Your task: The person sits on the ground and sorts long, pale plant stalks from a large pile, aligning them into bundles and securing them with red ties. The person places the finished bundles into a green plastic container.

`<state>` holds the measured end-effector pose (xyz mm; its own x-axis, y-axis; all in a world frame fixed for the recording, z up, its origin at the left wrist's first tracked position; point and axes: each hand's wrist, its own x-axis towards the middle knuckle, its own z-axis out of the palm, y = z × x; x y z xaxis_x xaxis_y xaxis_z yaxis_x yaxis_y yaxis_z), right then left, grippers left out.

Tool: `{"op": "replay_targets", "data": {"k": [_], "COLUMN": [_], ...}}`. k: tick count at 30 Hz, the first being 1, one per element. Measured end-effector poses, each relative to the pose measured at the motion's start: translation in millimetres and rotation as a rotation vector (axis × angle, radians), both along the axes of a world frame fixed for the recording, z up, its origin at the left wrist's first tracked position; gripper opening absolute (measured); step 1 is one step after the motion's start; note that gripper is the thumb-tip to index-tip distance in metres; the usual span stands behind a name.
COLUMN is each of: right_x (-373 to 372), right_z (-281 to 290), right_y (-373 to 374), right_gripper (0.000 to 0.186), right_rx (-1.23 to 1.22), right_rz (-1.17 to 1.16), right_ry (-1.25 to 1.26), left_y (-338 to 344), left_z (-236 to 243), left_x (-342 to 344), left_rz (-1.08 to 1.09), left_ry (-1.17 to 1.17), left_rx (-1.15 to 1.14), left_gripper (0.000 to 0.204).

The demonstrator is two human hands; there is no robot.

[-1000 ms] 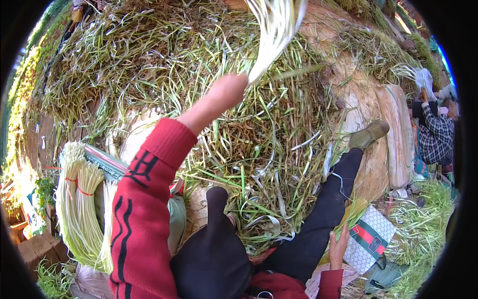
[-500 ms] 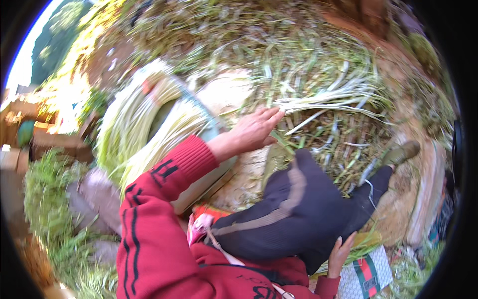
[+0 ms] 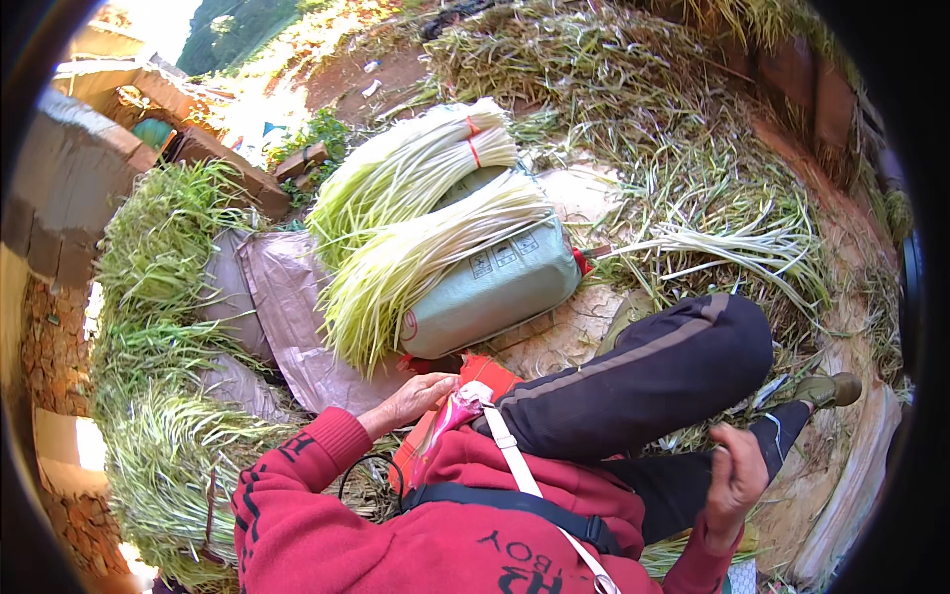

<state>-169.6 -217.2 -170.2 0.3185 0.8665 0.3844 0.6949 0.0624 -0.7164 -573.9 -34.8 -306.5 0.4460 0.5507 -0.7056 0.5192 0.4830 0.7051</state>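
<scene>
Left hand point(image 3: 416, 396) fingers pinched on pink bag point(image 3: 450, 416); right hand point(image 3: 737, 480) fingers loosely curled, empty.

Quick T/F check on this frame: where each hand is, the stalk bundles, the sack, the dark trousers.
1. The left hand is at a pink and white strip by the waist. True.
2. The right hand grips a bundle of stalks. False: it holds nothing visible and sits by the dark trouser leg.
3. Two tied bundles of pale green stalks lie on a grey-green sack. True.
4. The bundles are tied with blue bands. False: the bands look red or orange.
5. The sack stands upright. False: it lies on its side.
</scene>
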Motion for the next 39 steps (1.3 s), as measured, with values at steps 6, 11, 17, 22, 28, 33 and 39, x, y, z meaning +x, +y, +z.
{"op": "replay_targets", "data": {"k": [6, 11, 17, 22, 28, 33, 39], "right_x": [-97, -148, -202, -212, -212, -189, -176], "right_z": [10, -42, -73, -98, -100, -83, -75], "right_y": [103, 149, 182, 195, 204, 190, 169], "right_gripper": [0.021, 0.021, 0.021, 0.037, 0.066, 0.051, 0.033], "right_rx": [0.173, -0.098, -0.270, -0.429, -0.258, -0.647, -0.371], "right_rz": [0.780, 0.834, 0.960, 1.010, 1.015, 1.042, 1.129], "right_ry": [-0.173, -0.176, -0.174, -0.095, 0.130, 0.498, 0.117], "left_y": [-37, -25, -7, 10, 37, 34, 54], "left_z": [3, -6, -7, -23, 53, 95, 81], "left_x": [-42, -28, -36, -61, -13, 26, -1], "left_rz": [-0.056, -0.368, 0.135, 0.082, 0.022, -0.374, -0.072], "left_ry": [-0.116, 0.007, -0.141, -0.154, -0.109, -0.153, -0.401], "left_rx": [0.132, 0.387, -0.266, -0.063, 0.408, 1.060, -0.261], "left_gripper": [0.043, 0.048, 0.037, 0.028, 0.014, 0.024, 0.022]}}
